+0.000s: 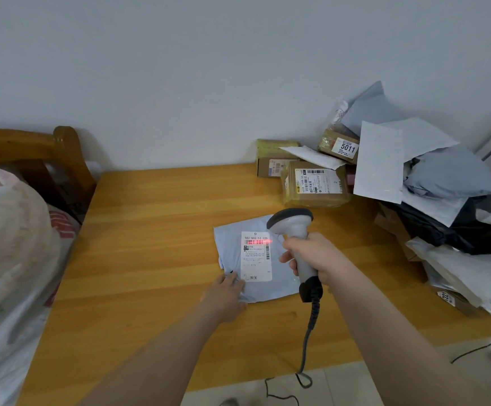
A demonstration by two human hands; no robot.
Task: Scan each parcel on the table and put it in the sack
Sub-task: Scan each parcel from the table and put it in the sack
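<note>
A flat pale blue parcel (pixel 282 276) with a white label lies on the wooden table (pixel 150 230). My left hand (pixel 226 294) presses its near left corner with straight fingers. My right hand (pixel 314 256) grips the handle of a grey barcode scanner (pixel 294 227), held just above the parcel's right side. A red scan line falls across the barcode at the top of the label. The white sack (pixel 9 259) bulges at the table's left edge.
A heap of parcels (pixel 429 186) fills the table's back right: taped cardboard boxes, white and grey mailers, a black bag. The scanner's cable (pixel 308 341) hangs over the front edge. A wooden chair back (pixel 48 148) stands behind the sack.
</note>
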